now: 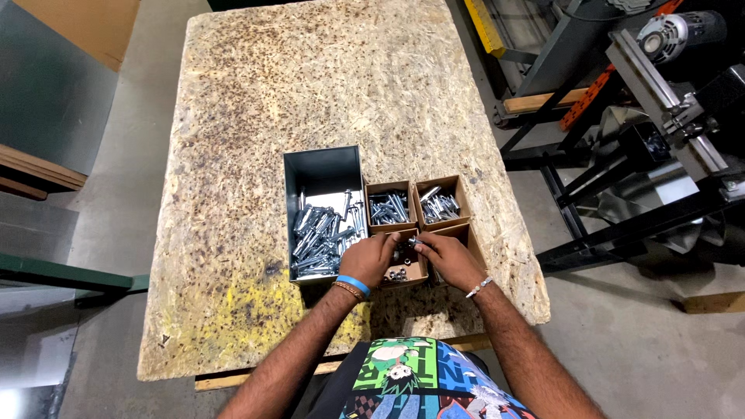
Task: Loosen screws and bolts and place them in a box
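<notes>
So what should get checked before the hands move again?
1. Left hand over the near left small box: ok.
2. Right hand meets it there, a small metal piece in the fingertips: ok.
3. Grip firm: cannot tell.
4. Dark metal bin of bolts upright: ok.
5. Two far small boxes hold bolts: ok.
6. Boxes well in from the board table's edge: ok.

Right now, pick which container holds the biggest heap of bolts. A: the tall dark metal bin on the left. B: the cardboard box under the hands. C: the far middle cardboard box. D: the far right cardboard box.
A: the metal bin holds a wide pile of bolts, far more than any of the small cardboard boxes beside it.
</notes>
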